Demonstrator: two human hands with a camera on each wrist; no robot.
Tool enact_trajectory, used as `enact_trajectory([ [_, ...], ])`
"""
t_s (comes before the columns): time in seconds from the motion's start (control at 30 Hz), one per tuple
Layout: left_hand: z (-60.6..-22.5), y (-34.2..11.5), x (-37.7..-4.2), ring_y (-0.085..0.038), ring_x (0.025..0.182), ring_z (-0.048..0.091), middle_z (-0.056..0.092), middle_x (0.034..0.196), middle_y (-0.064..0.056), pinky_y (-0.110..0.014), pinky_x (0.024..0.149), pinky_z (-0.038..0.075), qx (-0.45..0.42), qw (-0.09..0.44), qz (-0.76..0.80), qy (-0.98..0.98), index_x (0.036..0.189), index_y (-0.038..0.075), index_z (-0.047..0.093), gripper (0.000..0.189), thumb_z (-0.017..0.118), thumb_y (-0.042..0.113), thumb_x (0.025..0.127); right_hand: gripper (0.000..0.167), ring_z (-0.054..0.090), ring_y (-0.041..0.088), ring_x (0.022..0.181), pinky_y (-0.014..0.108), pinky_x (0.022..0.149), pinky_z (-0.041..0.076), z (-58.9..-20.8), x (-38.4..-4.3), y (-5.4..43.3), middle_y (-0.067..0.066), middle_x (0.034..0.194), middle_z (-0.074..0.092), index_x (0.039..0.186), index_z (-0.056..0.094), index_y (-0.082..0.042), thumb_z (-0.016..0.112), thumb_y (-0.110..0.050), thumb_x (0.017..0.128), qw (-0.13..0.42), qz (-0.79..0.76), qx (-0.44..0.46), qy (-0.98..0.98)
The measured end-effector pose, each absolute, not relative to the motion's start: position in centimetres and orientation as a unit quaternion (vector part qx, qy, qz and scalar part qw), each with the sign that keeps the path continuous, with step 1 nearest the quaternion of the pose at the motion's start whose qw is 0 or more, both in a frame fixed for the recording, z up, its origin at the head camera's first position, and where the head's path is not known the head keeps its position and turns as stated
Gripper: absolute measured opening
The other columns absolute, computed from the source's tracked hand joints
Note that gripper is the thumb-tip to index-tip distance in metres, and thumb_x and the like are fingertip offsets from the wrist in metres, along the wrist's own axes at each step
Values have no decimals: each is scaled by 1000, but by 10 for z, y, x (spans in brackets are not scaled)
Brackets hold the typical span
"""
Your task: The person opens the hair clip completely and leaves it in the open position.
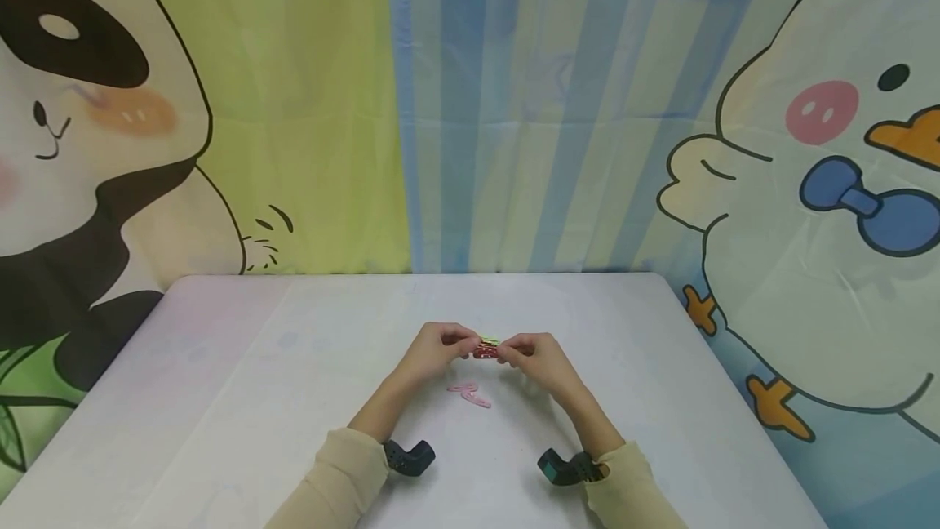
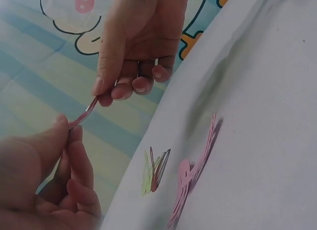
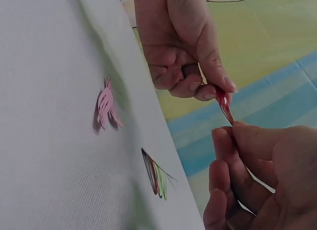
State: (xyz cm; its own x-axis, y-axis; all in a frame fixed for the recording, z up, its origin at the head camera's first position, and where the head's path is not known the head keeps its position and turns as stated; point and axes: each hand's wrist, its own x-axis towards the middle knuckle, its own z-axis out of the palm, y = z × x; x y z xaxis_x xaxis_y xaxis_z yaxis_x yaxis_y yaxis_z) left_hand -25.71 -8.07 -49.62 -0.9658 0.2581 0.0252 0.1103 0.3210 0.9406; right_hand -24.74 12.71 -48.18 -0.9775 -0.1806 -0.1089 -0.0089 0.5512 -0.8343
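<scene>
A slim red hair clip [image 3: 225, 107] is stretched between my two hands, raised above the table. My left hand [image 1: 436, 347] pinches one end between thumb and forefinger. At the other end, my right hand [image 1: 539, 359] does the same, its other fingers loosely bent. On the table beyond lies a small fanned group of green, red and dark clips [image 2: 155, 171], partly behind the held clip in the head view. Nearer to me, several pink hair clips [image 1: 468, 394] overlap each other. Whether the held piece is one clip or several stacked is unclear.
The white table [image 1: 294, 415] stretches out on both sides of the hands. Behind its far edge hangs a printed curtain [image 1: 499, 121] with striped and cartoon animal patterns. Each wrist wears a black camera band [image 1: 411, 458].
</scene>
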Motion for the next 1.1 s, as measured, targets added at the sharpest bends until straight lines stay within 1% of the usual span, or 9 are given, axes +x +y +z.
enact_trajectory([
  [0.17,-494,-79,-256,-12,74,60,71,86,-8,-27,67,44,101,73,584,802,98,9,72,22,68,28,88,16,55,14,77,29,67,43,-477,-244,126,-2,83,70,92,73,-14,66,-27,90,91,-500,-56,860],
  [0.27,-501,-80,-259,-12,74,61,71,84,-6,-27,65,43,95,83,581,804,98,11,72,24,66,32,88,18,53,15,76,29,66,41,-475,-243,125,1,83,70,91,73,-11,66,-27,90,83,-518,-63,849],
  [0.37,-502,-79,-260,-13,73,60,70,82,-5,-27,65,42,92,87,582,803,98,10,72,24,66,31,88,16,54,15,77,29,67,42,-474,-242,124,2,83,70,90,73,-11,66,-25,89,77,-523,-68,846],
  [0.43,-501,-78,-259,-13,72,59,70,80,-5,-27,65,42,87,88,586,801,96,9,72,21,66,28,89,14,55,15,79,29,68,42,-473,-241,123,1,84,70,90,73,-12,66,-25,89,76,-522,-70,846],
  [0.53,-498,-77,-257,-13,69,59,69,77,-5,-27,64,44,76,83,592,798,92,5,71,14,66,18,89,11,57,16,82,30,69,42,-473,-239,122,-1,83,70,89,73,-14,66,-23,89,77,-520,-75,847],
  [0.63,-494,-75,-255,-11,64,59,68,72,-5,-24,59,45,69,70,593,799,87,1,70,10,65,9,89,10,56,16,82,30,69,41,-472,-239,120,-2,82,70,89,74,-15,67,-22,88,73,-517,-85,849],
  [0.7,-490,-73,-254,-10,61,57,67,69,-5,-23,56,44,63,60,592,801,85,-1,69,9,64,5,88,9,55,16,81,31,68,41,-472,-239,119,-2,81,70,87,74,-15,67,-21,88,69,-517,-90,848],
  [0.87,-485,-69,-250,-11,59,54,65,67,-5,-21,52,41,31,53,579,813,81,0,67,9,63,4,88,7,55,16,81,31,68,40,-471,-239,118,-2,80,69,86,73,-16,68,-20,87,66,-523,-100,844],
  [1.1,-482,-64,-245,-13,62,52,64,69,-5,-22,51,39,-2,55,560,827,79,3,66,10,63,5,89,8,54,16,82,31,69,40,-475,-239,118,-2,80,69,86,73,-16,69,-23,87,71,-523,-106,843],
])
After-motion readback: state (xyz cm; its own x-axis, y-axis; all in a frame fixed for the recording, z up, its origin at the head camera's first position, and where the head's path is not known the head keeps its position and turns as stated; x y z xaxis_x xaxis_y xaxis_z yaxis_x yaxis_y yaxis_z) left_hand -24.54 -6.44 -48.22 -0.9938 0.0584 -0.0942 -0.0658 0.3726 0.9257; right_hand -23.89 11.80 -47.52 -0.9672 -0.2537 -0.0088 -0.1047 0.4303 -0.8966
